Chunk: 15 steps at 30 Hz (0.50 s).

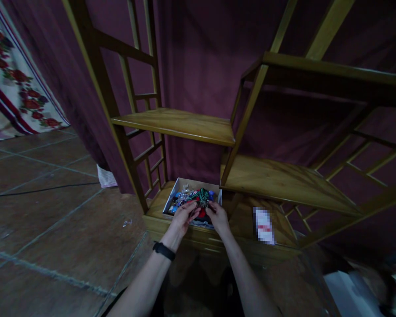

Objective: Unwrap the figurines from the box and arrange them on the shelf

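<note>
Both my hands are over a shallow white box [175, 196] on the bottom shelf. A crumpled green-and-black fabric piece [203, 194] rises from its middle, and its exact kind is unclear. My left hand [184, 214] pinches its lower edge from the left, the fingers bent inward. From the right, my right hand [218, 216] grips the same piece with thumb and fingers closed. Just below the fingertips a red item [202, 213] shows. Shiny clear packets [185, 192] and small blue and dark pieces fill the left of the box. My hands hide part of the contents.
A wooden shelf unit [174, 122] surrounds the box, with a board above it and a slanting post to its right. A blurred white-and-red packet [264, 225] lies on the bottom shelf. A small clear scrap [127, 223] and a black cable [42, 189] are on the floor.
</note>
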### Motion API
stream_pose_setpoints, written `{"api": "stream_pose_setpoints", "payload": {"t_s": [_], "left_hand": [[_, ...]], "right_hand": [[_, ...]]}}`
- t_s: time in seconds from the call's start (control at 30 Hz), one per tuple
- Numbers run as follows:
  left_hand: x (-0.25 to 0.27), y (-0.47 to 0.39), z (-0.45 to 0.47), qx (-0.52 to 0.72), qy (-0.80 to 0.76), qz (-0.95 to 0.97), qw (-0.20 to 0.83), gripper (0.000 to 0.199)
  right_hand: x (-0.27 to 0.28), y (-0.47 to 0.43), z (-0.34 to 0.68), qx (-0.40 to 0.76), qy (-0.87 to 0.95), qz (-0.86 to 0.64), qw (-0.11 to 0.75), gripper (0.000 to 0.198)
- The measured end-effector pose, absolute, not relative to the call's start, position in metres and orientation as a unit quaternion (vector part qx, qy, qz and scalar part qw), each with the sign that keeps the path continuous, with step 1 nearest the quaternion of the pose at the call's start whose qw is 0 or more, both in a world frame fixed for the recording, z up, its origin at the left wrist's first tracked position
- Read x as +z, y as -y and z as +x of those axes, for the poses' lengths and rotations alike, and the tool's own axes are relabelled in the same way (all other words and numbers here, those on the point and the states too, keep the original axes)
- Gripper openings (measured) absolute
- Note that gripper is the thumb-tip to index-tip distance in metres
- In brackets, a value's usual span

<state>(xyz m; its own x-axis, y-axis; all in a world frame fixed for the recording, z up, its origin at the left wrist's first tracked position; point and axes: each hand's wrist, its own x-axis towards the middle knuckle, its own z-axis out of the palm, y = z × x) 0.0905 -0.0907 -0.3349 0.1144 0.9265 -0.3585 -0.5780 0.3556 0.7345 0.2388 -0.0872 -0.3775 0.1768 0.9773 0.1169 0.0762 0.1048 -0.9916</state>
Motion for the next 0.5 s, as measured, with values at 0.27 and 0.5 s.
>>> {"api": "stream_pose_setpoints", "payload": {"t_s": [0.27,0.5], "left_hand": [[-0.338,0.099,0.073,0.506,-0.453,0.205,0.705,0.023],[-0.335,0.104,0.068,0.486,-0.433,0.224,0.726,0.024]], "right_hand": [[-0.362,0.103,0.233,0.562,0.330,-0.473,0.593,0.042],[-0.352,0.115,0.229,0.612,0.333,-0.448,0.560,0.040]]}}
